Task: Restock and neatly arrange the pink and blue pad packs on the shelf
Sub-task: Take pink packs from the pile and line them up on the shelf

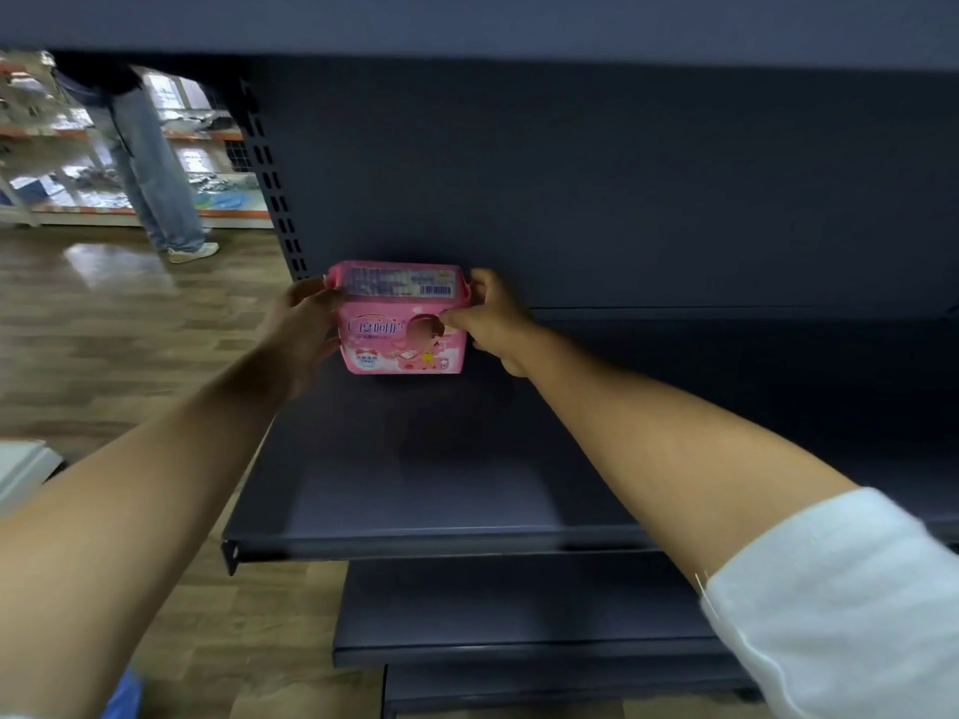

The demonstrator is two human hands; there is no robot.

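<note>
A pink pad pack (399, 324) stands upright at the back left of the dark shelf (425, 490), close to the rear panel. My left hand (301, 332) grips its left side and my right hand (493, 319) grips its right side, thumb on the front face. The pack shows white lettering and a cartoon figure, with a barcode label on top. No blue pack is in view.
The shelf's slotted upright (270, 173) rises just left of the pack. Two lower shelves (519, 651) stick out below. A person in jeans (150, 168) stands on the wooden floor at the far left, before other racks. A white object (21, 469) lies at the left edge.
</note>
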